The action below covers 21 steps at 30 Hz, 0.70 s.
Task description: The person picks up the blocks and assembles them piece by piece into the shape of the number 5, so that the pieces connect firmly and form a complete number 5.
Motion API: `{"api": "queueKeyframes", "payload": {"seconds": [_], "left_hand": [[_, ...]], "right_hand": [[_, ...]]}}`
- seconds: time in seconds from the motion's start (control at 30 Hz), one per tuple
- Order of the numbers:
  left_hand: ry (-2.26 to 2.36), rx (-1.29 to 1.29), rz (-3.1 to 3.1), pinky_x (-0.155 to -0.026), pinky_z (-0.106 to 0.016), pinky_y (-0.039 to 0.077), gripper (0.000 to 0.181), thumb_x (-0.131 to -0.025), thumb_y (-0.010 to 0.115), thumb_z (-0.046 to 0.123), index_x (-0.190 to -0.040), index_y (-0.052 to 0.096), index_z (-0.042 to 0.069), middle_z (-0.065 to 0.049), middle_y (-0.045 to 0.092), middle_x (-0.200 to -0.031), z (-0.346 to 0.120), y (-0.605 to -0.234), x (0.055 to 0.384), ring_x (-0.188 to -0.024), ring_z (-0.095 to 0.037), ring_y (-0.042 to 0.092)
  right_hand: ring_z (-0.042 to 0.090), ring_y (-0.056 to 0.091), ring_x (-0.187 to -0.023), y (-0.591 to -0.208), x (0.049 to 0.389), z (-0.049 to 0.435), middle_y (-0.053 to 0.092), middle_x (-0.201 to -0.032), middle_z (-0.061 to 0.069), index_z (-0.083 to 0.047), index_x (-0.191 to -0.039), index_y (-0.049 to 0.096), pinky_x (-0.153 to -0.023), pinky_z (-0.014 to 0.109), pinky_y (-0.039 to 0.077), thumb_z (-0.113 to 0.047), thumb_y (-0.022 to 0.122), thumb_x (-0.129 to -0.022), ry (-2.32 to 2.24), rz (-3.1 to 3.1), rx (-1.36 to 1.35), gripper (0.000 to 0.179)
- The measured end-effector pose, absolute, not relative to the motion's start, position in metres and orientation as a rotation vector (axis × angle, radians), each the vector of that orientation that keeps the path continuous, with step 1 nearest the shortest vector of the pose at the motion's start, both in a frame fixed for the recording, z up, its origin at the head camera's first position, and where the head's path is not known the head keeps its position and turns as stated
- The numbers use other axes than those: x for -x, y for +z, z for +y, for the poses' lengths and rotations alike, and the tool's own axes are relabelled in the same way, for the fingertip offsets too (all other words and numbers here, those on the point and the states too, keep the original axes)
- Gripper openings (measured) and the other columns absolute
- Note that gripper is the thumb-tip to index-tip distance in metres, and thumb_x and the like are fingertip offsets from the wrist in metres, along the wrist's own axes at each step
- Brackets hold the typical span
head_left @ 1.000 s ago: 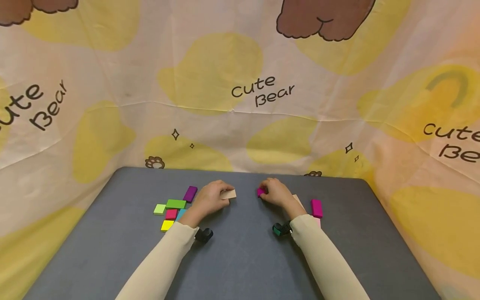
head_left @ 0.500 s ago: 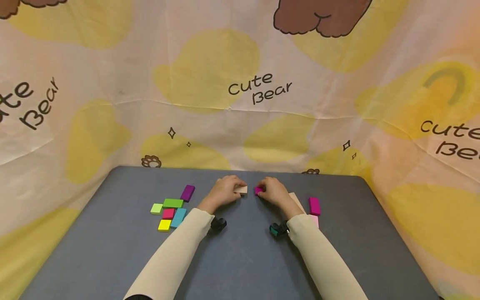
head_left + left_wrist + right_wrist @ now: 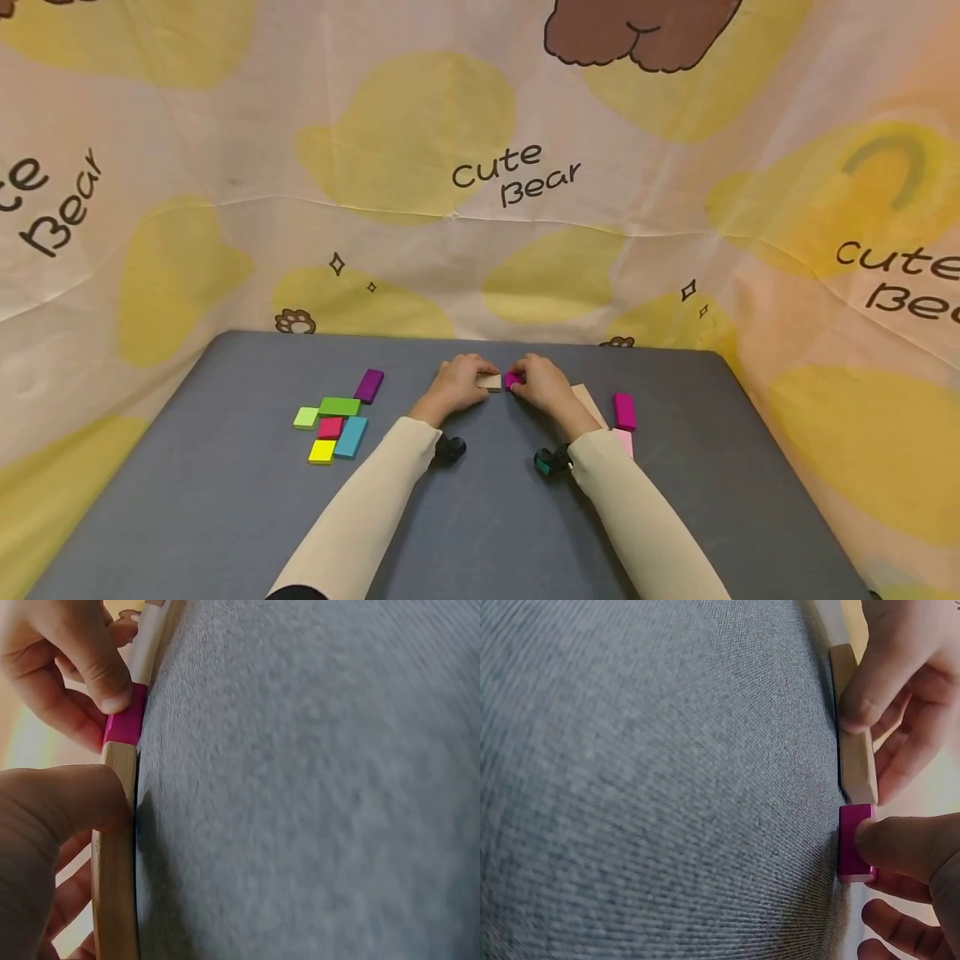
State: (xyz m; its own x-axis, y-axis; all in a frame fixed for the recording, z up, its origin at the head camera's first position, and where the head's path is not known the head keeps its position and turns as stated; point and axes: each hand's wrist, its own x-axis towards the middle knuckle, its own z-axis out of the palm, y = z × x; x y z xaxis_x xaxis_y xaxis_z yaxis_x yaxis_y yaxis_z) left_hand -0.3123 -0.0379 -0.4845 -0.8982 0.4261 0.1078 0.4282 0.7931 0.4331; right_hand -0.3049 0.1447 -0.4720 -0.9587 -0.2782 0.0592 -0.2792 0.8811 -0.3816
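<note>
Near the back of the grey table (image 3: 480, 500), my left hand (image 3: 454, 388) holds a natural wood block (image 3: 116, 877) between thumb and fingers. My right hand (image 3: 546, 388) pinches a small magenta block (image 3: 853, 844), its thumb on the near face. The two blocks lie end to end in a line, with their facing ends right at each other in both wrist views. Fingers cover part of each block in the head view. A pale wood plank (image 3: 588, 406) lies beside the right wrist, partly hidden by it.
Left of the hands lie purple (image 3: 369, 386), green (image 3: 340, 407), light green (image 3: 306, 418), red (image 3: 330, 428), blue (image 3: 351, 437) and yellow (image 3: 322, 452) blocks. To the right are another magenta block (image 3: 624, 411) and a pink block (image 3: 625, 442). A patterned cloth (image 3: 420, 250) hangs behind the table.
My left hand has moved right with the wood block, closing the gap to the magenta block. The right hand keeps its pinch and stays nearly in place. The blue block is now uncovered.
</note>
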Motion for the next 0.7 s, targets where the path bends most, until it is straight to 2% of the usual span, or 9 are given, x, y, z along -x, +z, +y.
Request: {"api": "queueKeyframes", "payload": {"seconds": [0.7], "left_hand": [[-0.842,0.676,-2.973,-0.082,-0.04,0.039,0.036,-0.08,0.071,0.014,-0.115,0.071,0.024,0.0,0.067,-0.114,-0.0308,-0.486,0.3128,-0.099,-0.022,0.059]], "right_hand": [[0.023,0.062,-0.086,-0.4736,0.303,0.143,0.065,-0.103,0.008,-0.009,-0.104,0.074,-0.075,0.04,0.051,-0.016,0.073,-0.084,0.632,-3.049,-0.421,0.021]]}}
